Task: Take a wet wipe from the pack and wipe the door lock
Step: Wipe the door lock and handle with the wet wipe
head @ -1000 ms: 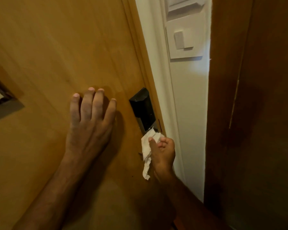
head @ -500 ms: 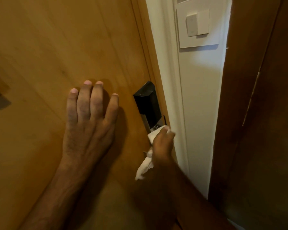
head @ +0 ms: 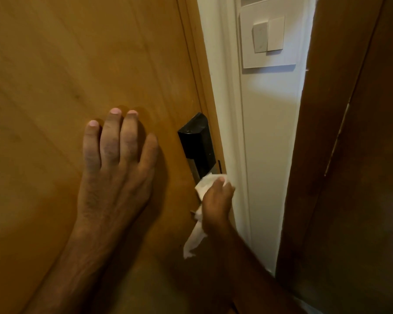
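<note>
A black door lock (head: 196,143) is mounted near the right edge of the light wooden door (head: 89,64). My right hand (head: 217,200) is closed around a white wet wipe (head: 203,185) and presses it against the lower end of the lock; the loose tail of the wipe hangs down below my wrist. My left hand (head: 114,173) lies flat on the door to the left of the lock, fingers spread and holding nothing. The lock's lower part is hidden behind the wipe and my right hand. No wipe pack is in view.
A white wall strip with a white light switch plate (head: 268,36) stands right of the door frame. A dark brown wooden panel (head: 354,155) fills the right side of the view.
My right hand has turned over and pushed the wipe up onto the lock's lower end. The left hand stays flat on the door. The view has shifted slightly.
</note>
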Demonstrator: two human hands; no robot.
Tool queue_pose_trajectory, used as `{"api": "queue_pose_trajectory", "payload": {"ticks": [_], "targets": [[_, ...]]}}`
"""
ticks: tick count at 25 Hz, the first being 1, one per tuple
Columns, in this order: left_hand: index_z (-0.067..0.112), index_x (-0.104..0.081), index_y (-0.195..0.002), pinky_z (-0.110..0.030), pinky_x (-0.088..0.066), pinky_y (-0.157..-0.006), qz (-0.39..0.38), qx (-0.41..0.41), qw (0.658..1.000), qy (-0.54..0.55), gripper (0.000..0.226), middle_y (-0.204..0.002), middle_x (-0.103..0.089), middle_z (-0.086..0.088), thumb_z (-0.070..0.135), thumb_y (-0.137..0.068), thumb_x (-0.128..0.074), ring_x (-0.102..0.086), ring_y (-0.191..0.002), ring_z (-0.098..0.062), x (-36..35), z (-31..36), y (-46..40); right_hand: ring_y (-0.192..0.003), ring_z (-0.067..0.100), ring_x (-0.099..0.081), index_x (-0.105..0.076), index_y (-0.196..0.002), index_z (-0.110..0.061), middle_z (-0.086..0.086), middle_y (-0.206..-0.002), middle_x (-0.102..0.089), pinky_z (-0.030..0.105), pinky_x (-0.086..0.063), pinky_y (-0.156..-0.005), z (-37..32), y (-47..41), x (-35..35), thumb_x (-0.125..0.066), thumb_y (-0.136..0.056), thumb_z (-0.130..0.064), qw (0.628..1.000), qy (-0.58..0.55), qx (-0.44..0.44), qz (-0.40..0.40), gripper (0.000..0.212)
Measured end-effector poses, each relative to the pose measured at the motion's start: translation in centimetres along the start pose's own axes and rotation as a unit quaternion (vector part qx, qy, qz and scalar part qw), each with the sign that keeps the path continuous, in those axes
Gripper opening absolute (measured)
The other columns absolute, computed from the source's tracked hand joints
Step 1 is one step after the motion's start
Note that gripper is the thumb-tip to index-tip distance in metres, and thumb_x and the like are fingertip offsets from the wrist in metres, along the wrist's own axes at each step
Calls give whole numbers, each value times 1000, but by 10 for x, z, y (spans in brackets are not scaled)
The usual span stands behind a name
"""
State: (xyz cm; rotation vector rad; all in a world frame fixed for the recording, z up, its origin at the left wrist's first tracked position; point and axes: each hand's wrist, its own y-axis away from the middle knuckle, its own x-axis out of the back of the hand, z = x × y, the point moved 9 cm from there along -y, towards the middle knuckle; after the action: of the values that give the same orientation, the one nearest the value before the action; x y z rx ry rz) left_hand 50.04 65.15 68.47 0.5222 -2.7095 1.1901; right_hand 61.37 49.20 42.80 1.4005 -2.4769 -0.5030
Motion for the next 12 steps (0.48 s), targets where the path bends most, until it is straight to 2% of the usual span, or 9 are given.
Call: {"api": "queue_pose_trajectory", "payload": {"ticks": [2,4,6,8,10,11,12], "targets": [[5,-53,-134,-61,-24,-112,-27,-4,999,-20,37,-150,-42,-30,18,-106,-32,-34,-139,-47,-2,1,-4,-123,42,-50,-50,-130,0,26,-134,-52,55,-42,-105,-28,6,-2,-31,-97,-35,996,31,66,-51,51],[-1,-31,-151,-62,-13,-116,-68,-19,996,-57,50,-161,-22,-31,20,-107,-18,-23,-148,-46,-8,3,-7,-127,45,-47,-49,-133,6,31,-138,-50,53,-41,-106,-40,-3,2,-32,-100,-22,996,32,41,-78,47],[-3,-7,-157,-63,1,-117,-102,-31,991,-80,57,-165,0,-31,22,-106,-8,-4,-153,-45,-11,5,-6,-123,43,-53,-49,-133,6,29,-135,-54,49,-45,-100,-41,5,-1,-39,-100,-18,994,13,35,-106,42],[-5,6,-157,-64,8,-116,-129,-38,987,-83,59,-164,13,-32,23,-106,-6,8,-153,-45,-15,6,-7,-116,35,-59,-43,-138,-7,18,-134,-56,44,-52,-94,-15,34,-5,-52,-97,-21,997,18,43,-57,44],[-6,11,-155,-63,8,-118,-149,-42,984,-83,64,-163,18,-32,28,-104,-5,12,-153,-44,-18,6,-7,-127,31,-52,-24,-148,-19,11,-144,-46,46,-50,-100,17,81,-16,-54,-97,-29,999,-23,38,-29,60],[-7,12,-155,-63,7,-119,-150,-45,984,-82,66,-162,18,-32,30,-104,-5,12,-153,-44,-18,7,-8,-129,32,-50,-22,-149,-18,12,-146,-43,48,-49,-101,22,88,-16,-50,-98,-32,998,-32,46,11,61],[-7,13,-155,-63,6,-119,-151,-45,984,-81,66,-162,19,-32,31,-103,-5,12,-153,-44,-18,7,-9,-127,32,-51,-28,-146,-14,12,-143,-44,47,-50,-100,18,82,-4,-47,-99,-33,995,-45,59,65,55]]}}
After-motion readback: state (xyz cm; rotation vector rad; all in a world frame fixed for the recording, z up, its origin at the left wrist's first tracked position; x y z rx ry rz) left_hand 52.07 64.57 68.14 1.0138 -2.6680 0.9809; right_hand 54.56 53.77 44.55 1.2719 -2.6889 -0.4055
